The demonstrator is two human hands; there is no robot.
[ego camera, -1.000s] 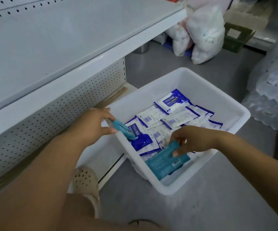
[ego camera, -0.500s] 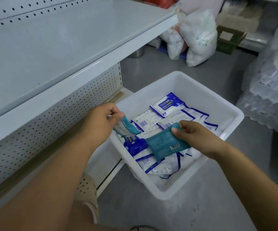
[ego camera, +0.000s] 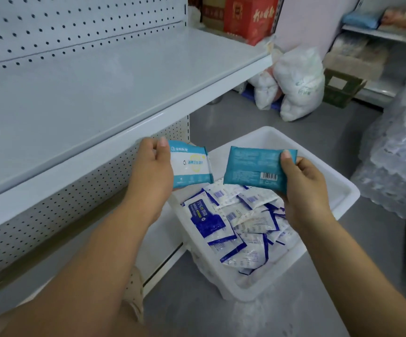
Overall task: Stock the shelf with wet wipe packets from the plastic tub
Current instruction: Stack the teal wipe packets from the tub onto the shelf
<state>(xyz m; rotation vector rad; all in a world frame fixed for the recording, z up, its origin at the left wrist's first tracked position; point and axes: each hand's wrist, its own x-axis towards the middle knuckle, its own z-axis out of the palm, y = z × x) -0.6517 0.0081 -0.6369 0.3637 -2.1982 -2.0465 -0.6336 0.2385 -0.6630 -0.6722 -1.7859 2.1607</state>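
My left hand (ego camera: pixel 152 175) grips a teal and white wet wipe packet (ego camera: pixel 192 166) by its left edge, printed front toward me. In my right hand (ego camera: pixel 304 188) is a second teal packet (ego camera: pixel 253 166), held by its right side with the barcode back showing. Both packets hang in the air above the white plastic tub (ego camera: pixel 343 190), which stands on the grey floor. Several blue and white wipe packets (ego camera: pixel 233 224) lie loose inside the tub. The white metal shelf (ego camera: pixel 80 93) stretches to the left of my hands, just above their height, with nothing on it.
A perforated back panel (ego camera: pixel 51 25) rises behind the shelf, and a lower shelf base (ego camera: pixel 155 242) sits against the tub. White filled bags (ego camera: pixel 297 86) and a green carton (ego camera: pixel 340 91) stand on the floor behind. Wrapped bottle packs (ego camera: pixel 401 154) are stacked at right. Red boxes (ego camera: pixel 250 15) stand at the back.
Both hands have lifted their teal packets out of the tub and up toward the shelf's front edge. The left packet now faces me front on. My view has tilted upward.
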